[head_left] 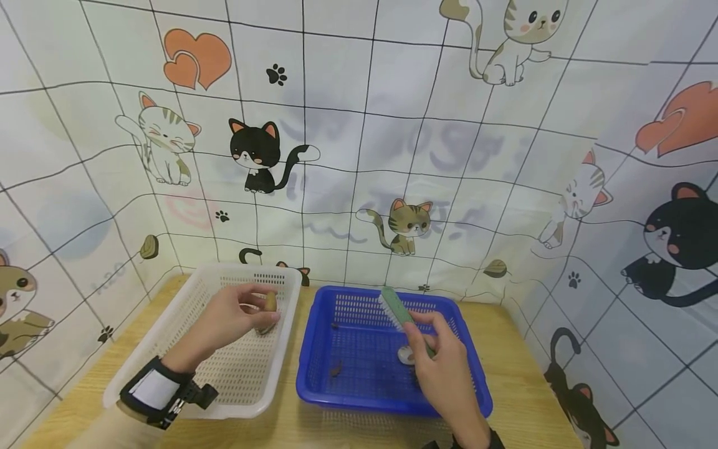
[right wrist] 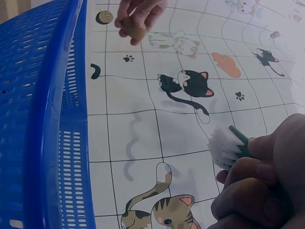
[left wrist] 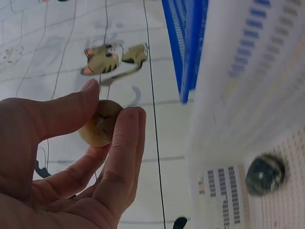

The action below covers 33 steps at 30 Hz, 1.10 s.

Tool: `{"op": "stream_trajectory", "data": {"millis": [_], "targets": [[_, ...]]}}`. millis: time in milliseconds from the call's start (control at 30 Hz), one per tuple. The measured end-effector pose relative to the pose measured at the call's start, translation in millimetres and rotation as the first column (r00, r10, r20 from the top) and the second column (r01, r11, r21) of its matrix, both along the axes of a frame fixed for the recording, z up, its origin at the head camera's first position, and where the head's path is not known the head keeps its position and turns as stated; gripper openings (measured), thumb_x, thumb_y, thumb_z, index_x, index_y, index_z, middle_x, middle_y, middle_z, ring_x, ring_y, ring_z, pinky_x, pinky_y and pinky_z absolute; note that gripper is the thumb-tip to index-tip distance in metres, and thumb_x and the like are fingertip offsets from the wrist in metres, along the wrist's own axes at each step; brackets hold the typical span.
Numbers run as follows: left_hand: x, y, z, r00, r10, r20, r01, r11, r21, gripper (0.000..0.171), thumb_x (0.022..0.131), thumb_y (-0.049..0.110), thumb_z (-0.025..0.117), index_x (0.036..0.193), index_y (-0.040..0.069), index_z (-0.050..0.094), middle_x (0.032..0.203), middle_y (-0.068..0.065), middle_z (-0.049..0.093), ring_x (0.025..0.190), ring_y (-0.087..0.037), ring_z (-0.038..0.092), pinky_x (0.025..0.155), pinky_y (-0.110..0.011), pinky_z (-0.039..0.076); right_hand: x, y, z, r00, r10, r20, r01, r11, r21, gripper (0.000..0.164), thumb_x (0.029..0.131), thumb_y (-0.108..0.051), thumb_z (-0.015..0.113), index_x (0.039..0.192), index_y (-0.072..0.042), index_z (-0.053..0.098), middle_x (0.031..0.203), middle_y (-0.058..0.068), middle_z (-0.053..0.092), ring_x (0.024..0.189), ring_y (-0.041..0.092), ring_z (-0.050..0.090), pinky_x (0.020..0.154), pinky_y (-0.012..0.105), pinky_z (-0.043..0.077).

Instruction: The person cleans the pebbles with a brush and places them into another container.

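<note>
Above the white basket [head_left: 235,410], my left hand [head_left: 238,317] pinches a small, tan, rounded stone [left wrist: 101,125] between thumb and fingers. Dark lines mark the stone's face in the left wrist view. A dark, mottled stone [left wrist: 265,175] lies inside the white basket below. My right hand [head_left: 445,365] grips a green brush [head_left: 399,308] by its handle, over the right side of the blue basket [head_left: 376,404]. White bristles [right wrist: 223,147] point left, away from the palm. A whitish round piece [head_left: 406,355] lies in the blue basket, partly hidden by the right hand.
Both baskets stand side by side on a wooden table [head_left: 513,374], with a narrow gap between them. Small brown bits [head_left: 335,369] lie on the blue basket's floor. A cat-print sheet [head_left: 348,156] hangs behind and along both sides.
</note>
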<state>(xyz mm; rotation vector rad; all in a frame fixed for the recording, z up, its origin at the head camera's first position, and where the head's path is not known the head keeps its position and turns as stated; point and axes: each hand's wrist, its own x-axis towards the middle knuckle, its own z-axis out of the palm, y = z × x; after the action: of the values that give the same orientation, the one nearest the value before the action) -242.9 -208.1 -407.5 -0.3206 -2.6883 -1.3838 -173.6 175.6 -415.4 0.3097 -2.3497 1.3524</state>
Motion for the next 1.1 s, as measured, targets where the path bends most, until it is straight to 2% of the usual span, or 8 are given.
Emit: {"op": "stream_trajectory", "data": {"millis": [133,367,533,667,867,1000,1100], "targets": [[-10.2,-16.4,2.6,0.999,0.040,0.003,-0.040,0.995,-0.091,0.055,0.078,0.039,0.087,0.124,0.015,0.066,0.102,-0.006,0.071,0.087,-0.019,0.069,0.066,-0.034,0.057,-0.7,0.6,-0.1,1.000,0.001,0.003,-0.001,1.000,-0.003,0.032,0.102,-0.048,0.056,0.128,-0.030,0.057,0.088,-0.009,0.074,0.037,0.008,0.030,0.028,0.028,0.028],[-35.4,-32.3,-0.1,0.998,0.056,-0.020,-0.059,0.975,-0.212,0.057,0.077,0.040,0.087,0.117,0.005,0.066,0.093,-0.008,0.072,0.077,-0.019,0.068,0.060,-0.033,0.056,-1.7,2.4,-1.6,1.000,-0.017,0.012,0.018,1.000,-0.015,0.030,0.101,-0.049,0.057,0.127,-0.033,0.058,0.087,-0.012,0.073,0.037,0.011,0.030,0.028,0.029,0.029],[-51.8,-40.9,-7.8,0.995,0.076,0.059,-0.058,0.964,-0.258,0.053,0.075,0.032,0.088,0.110,-0.001,0.065,0.084,-0.006,0.070,0.069,-0.017,0.067,0.058,-0.032,0.056,-3.2,3.5,-2.8,1.000,0.013,-0.002,-0.013,1.000,-0.017,0.030,0.103,-0.045,0.056,0.128,-0.029,0.057,0.090,-0.008,0.074,0.036,0.008,0.031,0.028,0.028,0.030],[-61.8,-44.0,-12.0,0.990,0.088,0.111,-0.052,0.954,-0.297,0.045,0.076,0.023,0.087,0.103,-0.004,0.064,0.076,-0.005,0.068,0.064,-0.017,0.067,0.056,-0.031,0.056,-2.4,1.9,-0.5,1.000,0.008,0.005,-0.008,1.000,-0.029,0.028,0.103,-0.040,0.058,0.127,-0.027,0.057,0.088,-0.006,0.074,0.034,0.002,0.029,0.028,0.025,0.027],[-78.4,-49.6,-24.8,0.983,0.100,0.151,-0.043,0.939,-0.342,0.033,0.076,0.017,0.086,0.092,-0.002,0.065,0.070,-0.005,0.065,0.063,-0.018,0.065,0.056,-0.030,0.056,6.8,-6.5,17.5,1.000,0.002,0.000,-0.002,0.998,-0.064,0.023,0.103,-0.027,0.061,0.125,-0.019,0.060,0.083,-0.003,0.073,0.035,-0.004,0.027,0.029,0.023,0.025],[-87.8,-55.8,-39.6,0.983,0.110,0.149,-0.041,0.914,-0.403,0.023,0.074,0.014,0.084,0.070,0.006,0.063,0.059,-0.001,0.060,0.054,-0.015,0.059,0.049,-0.026,0.050,12.6,-9.7,26.3,1.000,0.007,0.025,-0.005,0.998,-0.069,0.023,0.104,-0.027,0.061,0.125,-0.018,0.060,0.078,-0.004,0.072,0.036,-0.004,0.027,0.031,0.021,0.025],[-92.5,-58.2,-49.2,0.983,0.112,0.145,-0.036,0.893,-0.448,0.029,0.072,0.010,0.080,0.056,0.012,0.056,0.049,0.004,0.052,0.046,-0.012,0.050,0.044,-0.024,0.041,13.9,-9.3,26.7,0.999,0.009,0.040,-0.006,0.997,-0.075,0.023,0.103,-0.028,0.061,0.124,-0.018,0.060,0.076,-0.005,0.071,0.036,-0.004,0.027,0.031,0.022,0.025]]}}
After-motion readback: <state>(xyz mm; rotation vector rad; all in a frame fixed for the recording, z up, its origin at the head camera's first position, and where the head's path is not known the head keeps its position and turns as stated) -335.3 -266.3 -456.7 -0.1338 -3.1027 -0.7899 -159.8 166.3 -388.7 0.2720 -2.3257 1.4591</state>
